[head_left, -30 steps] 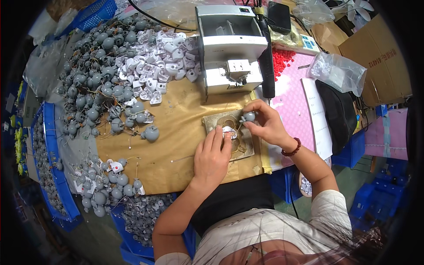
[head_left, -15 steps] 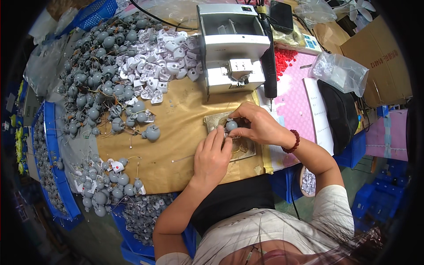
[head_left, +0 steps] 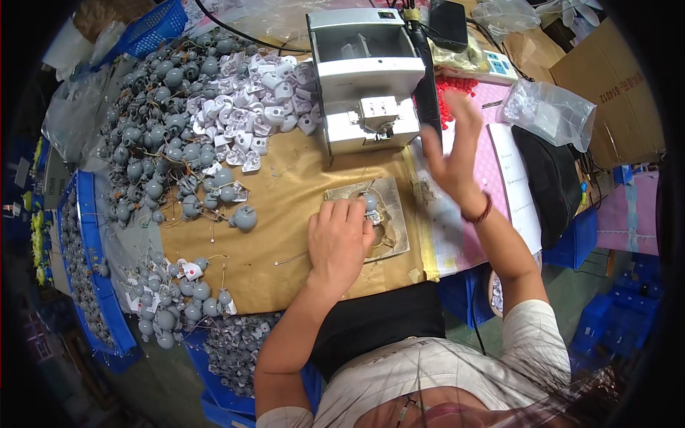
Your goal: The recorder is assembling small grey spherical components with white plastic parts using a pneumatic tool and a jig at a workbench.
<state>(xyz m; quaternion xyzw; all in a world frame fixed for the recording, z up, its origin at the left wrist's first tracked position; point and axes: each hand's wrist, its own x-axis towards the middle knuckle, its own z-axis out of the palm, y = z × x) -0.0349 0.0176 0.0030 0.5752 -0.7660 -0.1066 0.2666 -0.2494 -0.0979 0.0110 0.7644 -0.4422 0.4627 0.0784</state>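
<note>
My left hand (head_left: 339, 241) rests on a metal plate fixture (head_left: 394, 203) with round hollows. Its fingers are closed around a small grey ball-shaped part (head_left: 370, 202) seated in the fixture; the fingers hide some of that part. A thin wire (head_left: 291, 258) trails out to the left of this hand. My right hand (head_left: 457, 160) is raised right of the fixture, blurred by motion, with thumb and fingers apart and nothing visible in it. Close to its thumb hangs a black electric screwdriver (head_left: 427, 93), its lower end partly hidden by the hand.
Behind the fixture stands a grey-white machine with a tray top (head_left: 367, 75). Grey ball parts (head_left: 153, 128) and white plastic pieces (head_left: 260, 107) are heaped at left. Red pieces (head_left: 457, 85), a paper sheet (head_left: 515, 185) and a black pouch (head_left: 546, 185) lie right. Blue bins (head_left: 100, 257) flank the table.
My right hand has let go of the grey ball part and moved up and right, its fingers spreading beside the screwdriver. My left hand has stayed at the fixture.
</note>
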